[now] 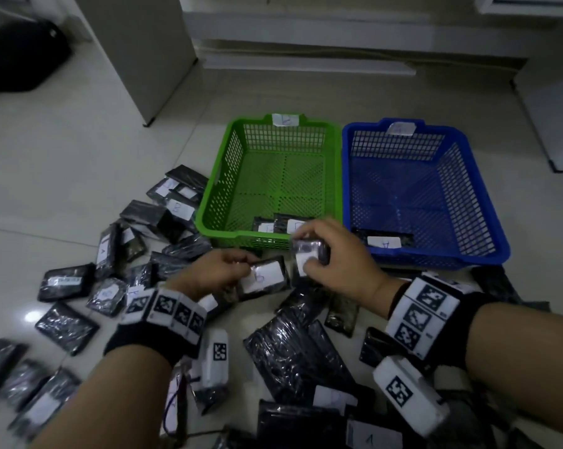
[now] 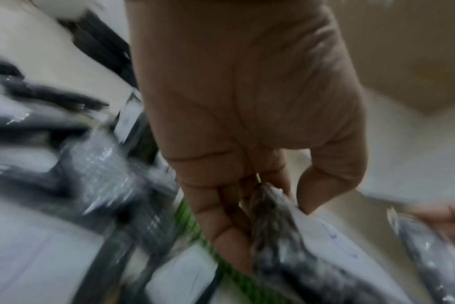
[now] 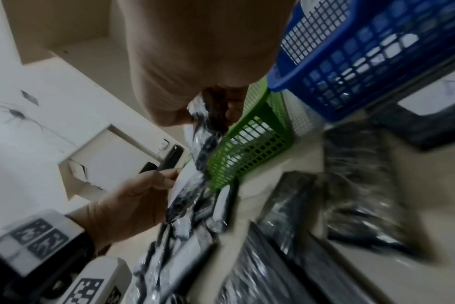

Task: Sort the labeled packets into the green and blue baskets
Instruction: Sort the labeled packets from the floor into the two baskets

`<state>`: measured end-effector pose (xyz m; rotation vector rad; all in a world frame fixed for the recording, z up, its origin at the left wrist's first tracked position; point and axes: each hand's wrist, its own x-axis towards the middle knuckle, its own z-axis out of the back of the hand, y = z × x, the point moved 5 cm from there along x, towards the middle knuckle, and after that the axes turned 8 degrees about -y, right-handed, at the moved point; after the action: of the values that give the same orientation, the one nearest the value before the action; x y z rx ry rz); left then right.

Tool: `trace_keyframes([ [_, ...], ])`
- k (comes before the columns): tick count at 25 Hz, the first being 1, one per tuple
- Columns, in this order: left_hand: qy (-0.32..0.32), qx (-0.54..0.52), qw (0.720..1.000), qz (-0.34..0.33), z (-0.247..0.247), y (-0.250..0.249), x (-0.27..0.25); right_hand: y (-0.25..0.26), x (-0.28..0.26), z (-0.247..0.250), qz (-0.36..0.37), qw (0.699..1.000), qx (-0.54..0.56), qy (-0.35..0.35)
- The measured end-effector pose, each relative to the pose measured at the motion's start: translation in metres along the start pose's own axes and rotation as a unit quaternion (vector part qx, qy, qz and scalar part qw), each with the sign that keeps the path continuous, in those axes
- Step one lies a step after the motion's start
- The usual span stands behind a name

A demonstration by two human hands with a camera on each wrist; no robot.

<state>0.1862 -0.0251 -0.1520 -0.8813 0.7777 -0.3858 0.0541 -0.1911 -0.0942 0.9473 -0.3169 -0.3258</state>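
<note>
Just below the green basket (image 1: 267,176) at frame centre, the left hand (image 1: 217,270) pinches a B packet (image 1: 263,278) by its edge between thumb and fingers, while the right hand (image 1: 335,254) curls round a second packet (image 1: 309,251) whose label I cannot read. With both hands loaded and the blue basket (image 1: 416,189) touching the green one on the right, the unread packet could be dropped in the wrong basket. The thin edge pinch on slick wrap may also slip, dropping the B packet back among the floor pile (image 1: 299,351) in the lower frame.

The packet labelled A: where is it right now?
Head view: the packet labelled A lies inside the blue basket, against its near wall at the left corner, just beyond the right hand.
</note>
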Motion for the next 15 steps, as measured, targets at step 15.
trace_keyframes([
  [15, -0.056, 0.385, 0.902, -0.189, 0.046, -0.050, 0.082, -0.056, 0.086, -0.037, -0.210, 0.963, -0.160, -0.052],
])
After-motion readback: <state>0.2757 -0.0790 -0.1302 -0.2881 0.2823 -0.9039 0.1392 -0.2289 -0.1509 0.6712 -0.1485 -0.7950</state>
